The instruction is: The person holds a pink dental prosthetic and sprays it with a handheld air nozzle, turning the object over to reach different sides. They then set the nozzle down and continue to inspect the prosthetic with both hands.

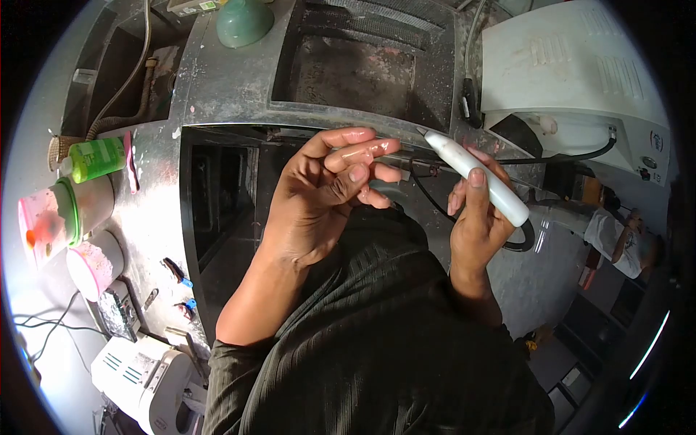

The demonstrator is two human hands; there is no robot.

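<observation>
My right hand [478,217] is closed around a white tapered tube [475,174], thumb on its side. The tube's narrow dark tip points up and left toward my left hand [319,188]. Palm up, my left hand has its fingers curled and its thumb bent in against them. A wet, glossy, pinkish substance [367,156] coats these fingertips. Whether a small piece is pinched among them, I cannot make out. A gap separates the tube's tip from the left fingers.
Beyond my hands is a metal bench [239,87] with a recessed tray [355,72] and a green bowl [244,23]. A green bottle [98,159] and lidded tubs [90,203] stand left. A white machine [573,58] is at right, where another person [616,239] appears farther back.
</observation>
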